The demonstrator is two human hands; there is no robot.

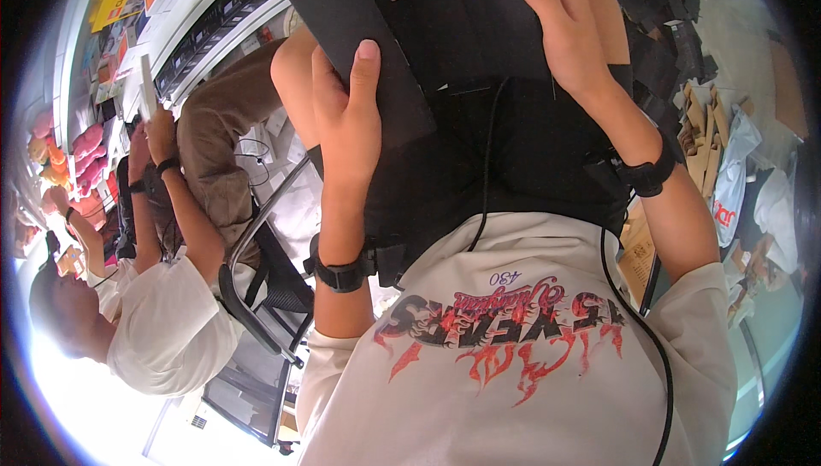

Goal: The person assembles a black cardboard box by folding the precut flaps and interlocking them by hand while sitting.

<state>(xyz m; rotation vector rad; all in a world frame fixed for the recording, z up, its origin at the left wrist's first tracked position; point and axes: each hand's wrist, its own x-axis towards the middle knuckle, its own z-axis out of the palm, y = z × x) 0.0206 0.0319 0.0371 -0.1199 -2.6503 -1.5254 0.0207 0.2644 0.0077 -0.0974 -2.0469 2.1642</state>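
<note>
A flat black piece of cardboard (462,21), with fold lines and light slits or scratches, lies over my lap. My left hand (349,111) grips its left panel, the thumb on top and the other fingers mostly hidden. At the upper right edge, my right hand (564,30) holds the same piece, with a fingertip lying over the black surface; its remaining fingers are partly cut off by the frame. Whether the cardboard is a folded box or loose sheets is hard to make out against my black shorts (530,158).
A thin black cable (488,158) runs down over my lap. To my left a co-worker in a white shirt (171,321) holds a pale flat object (147,81) beside a loaded shelf (218,26). Dark cardboard pieces (671,34) and brown cardboard (703,137) lie on the right.
</note>
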